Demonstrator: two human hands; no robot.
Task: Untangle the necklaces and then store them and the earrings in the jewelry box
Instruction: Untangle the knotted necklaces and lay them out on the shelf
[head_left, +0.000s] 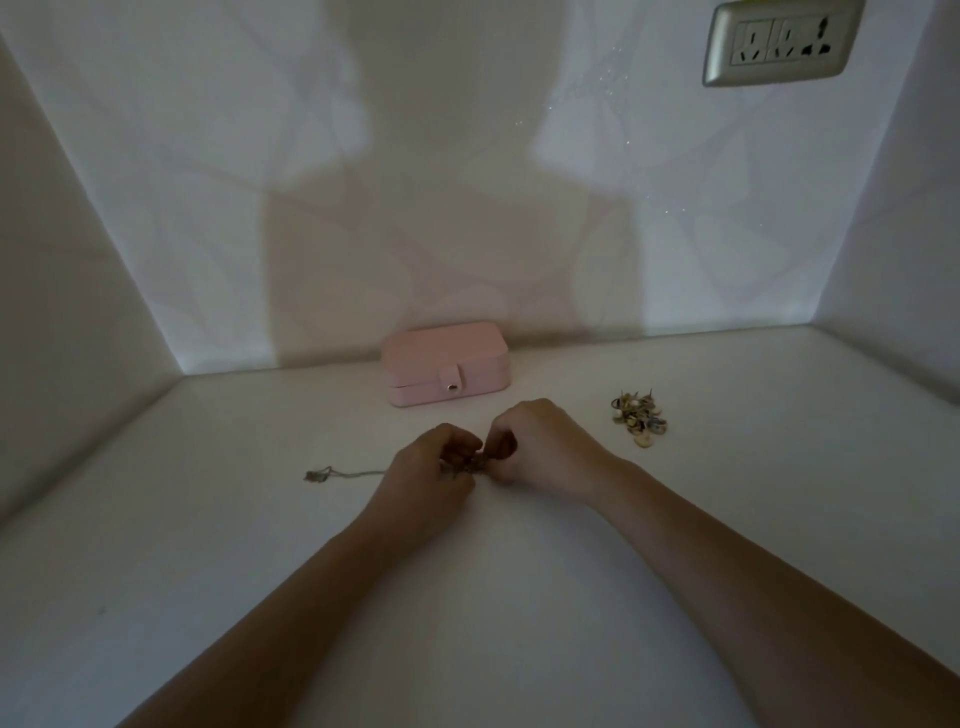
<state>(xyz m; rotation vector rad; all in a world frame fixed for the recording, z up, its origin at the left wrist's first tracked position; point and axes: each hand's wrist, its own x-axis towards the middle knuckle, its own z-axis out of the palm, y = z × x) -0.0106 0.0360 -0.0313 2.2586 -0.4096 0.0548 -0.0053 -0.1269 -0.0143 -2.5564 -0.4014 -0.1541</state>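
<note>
So the necklaces (470, 465) are bunched into a small dark knot right between our two hands, low on the table (519, 597) or just off it, we can't tell which. Our left hand (423, 475) has its fingers curled in, pinching the knot from one side, and our right hand (540, 449) does the same from the other, knuckles nearly touching. We reckon they're in that close so each can tease a separate strand without yanking the clump tighter. One loose end (332, 474) trails out past the left hand and lies flat on the table, so it's out of the mess. The earrings (640, 420) are piled beyond the right hand, well apart from the grip. The box (445, 364) sits closed with its snap done up just behind the hands, near enough to reach once the chains come free
</note>
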